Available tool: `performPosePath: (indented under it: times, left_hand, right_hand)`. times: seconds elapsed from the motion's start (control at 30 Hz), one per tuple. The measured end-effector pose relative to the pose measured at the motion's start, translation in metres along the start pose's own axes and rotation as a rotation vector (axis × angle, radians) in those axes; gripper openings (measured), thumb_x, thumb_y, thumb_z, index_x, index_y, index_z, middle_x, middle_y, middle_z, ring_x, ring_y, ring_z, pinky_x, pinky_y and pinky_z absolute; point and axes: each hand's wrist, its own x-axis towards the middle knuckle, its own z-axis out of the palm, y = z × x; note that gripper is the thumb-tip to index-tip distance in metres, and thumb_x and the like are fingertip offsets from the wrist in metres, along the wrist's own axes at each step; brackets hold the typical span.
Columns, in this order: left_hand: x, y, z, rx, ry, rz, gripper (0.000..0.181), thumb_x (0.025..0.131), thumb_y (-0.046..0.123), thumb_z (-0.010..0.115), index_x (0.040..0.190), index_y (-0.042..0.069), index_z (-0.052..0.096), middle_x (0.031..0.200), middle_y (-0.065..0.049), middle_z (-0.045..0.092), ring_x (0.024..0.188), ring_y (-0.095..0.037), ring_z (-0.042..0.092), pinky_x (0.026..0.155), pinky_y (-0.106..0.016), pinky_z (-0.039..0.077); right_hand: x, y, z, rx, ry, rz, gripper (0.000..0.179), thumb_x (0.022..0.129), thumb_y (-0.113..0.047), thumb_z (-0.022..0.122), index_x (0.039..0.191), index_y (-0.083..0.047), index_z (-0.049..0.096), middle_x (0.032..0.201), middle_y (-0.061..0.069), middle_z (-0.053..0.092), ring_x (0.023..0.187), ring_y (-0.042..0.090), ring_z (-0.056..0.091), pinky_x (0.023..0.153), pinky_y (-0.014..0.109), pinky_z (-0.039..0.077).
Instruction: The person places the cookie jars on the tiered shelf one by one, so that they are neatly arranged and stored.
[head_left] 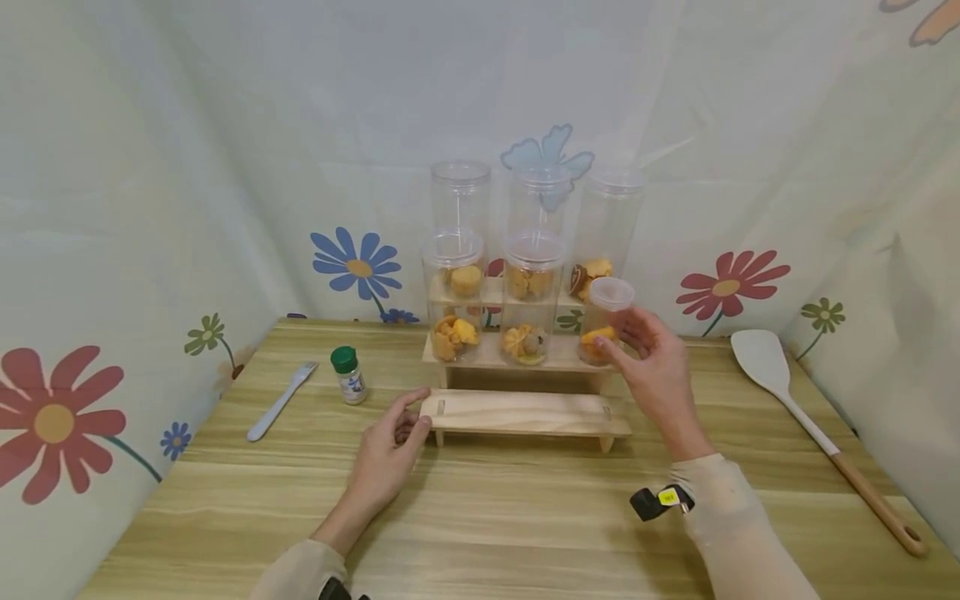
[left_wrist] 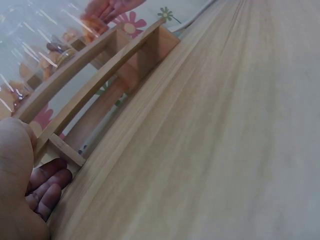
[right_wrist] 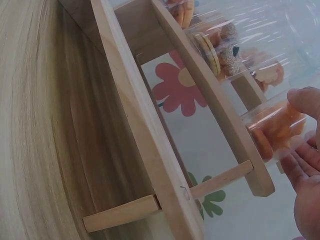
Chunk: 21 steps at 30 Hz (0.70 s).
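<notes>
A wooden tiered rack stands on the table, its lowest step bare. My left hand holds the left end of that step, thumb above and curled fingers below in the left wrist view. At the right end of the middle step, my right hand grips a short clear jar with orange snacks inside. Beside it on the same step stand two taller clear jars of snacks, the middle jar and the left jar. Three more tall jars, including the back right jar, rise from the top step.
Left of the rack are a green-capped shaker bottle and a pale fork. A white spatula with a wooden handle lies along the right side of the table. A flower-printed curtain hangs behind and at both sides.
</notes>
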Motion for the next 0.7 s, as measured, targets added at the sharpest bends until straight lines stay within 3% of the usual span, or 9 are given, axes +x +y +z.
performPosePath:
  times: [0.23, 0.4, 0.6, 0.7]
  left_hand:
    - [0.002, 0.002, 0.001, 0.005, -0.006, -0.002, 0.043, 0.114, 0.019, 0.066, 0.156, 0.026, 0.063, 0.103, -0.004, 0.078, 0.088, -0.018, 0.07, 0.078, -0.026, 0.056]
    - [0.002, 0.001, 0.002, 0.001, -0.01, -0.008, 0.043, 0.113, 0.019, 0.066, 0.155, 0.026, 0.063, 0.103, -0.004, 0.078, 0.088, -0.019, 0.07, 0.078, -0.027, 0.056]
    - [0.0, 0.0, 0.002, -0.006, -0.013, -0.009, 0.042, 0.114, 0.021, 0.066, 0.156, 0.024, 0.063, 0.104, -0.003, 0.078, 0.089, -0.017, 0.07, 0.08, -0.026, 0.056]
    - [-0.001, -0.002, 0.001, 0.003, -0.003, -0.012, 0.043, 0.114, 0.023, 0.067, 0.157, 0.024, 0.062, 0.111, -0.004, 0.079, 0.096, -0.017, 0.073, 0.086, -0.028, 0.058]
  right_hand:
    - [-0.001, 0.0, -0.001, -0.016, -0.005, 0.016, 0.052, 0.098, -0.006, 0.087, 0.144, 0.006, 0.064, 0.135, 0.021, 0.071, 0.123, 0.013, 0.068, 0.109, 0.017, 0.051]
    - [-0.002, 0.001, -0.003, -0.038, -0.016, 0.041, 0.056, 0.097, -0.007, 0.088, 0.145, 0.006, 0.063, 0.137, 0.02, 0.071, 0.127, 0.021, 0.067, 0.11, 0.018, 0.051]
    - [-0.008, -0.006, -0.01, -0.094, -0.052, 0.063, 0.071, 0.097, -0.013, 0.089, 0.156, 0.004, 0.054, 0.151, 0.021, 0.064, 0.139, 0.035, 0.063, 0.119, 0.031, 0.049]
    - [-0.014, -0.011, -0.018, -0.188, -0.042, 0.048, 0.079, 0.098, -0.021, 0.09, 0.163, -0.001, 0.049, 0.157, 0.02, 0.061, 0.143, 0.037, 0.061, 0.121, 0.038, 0.049]
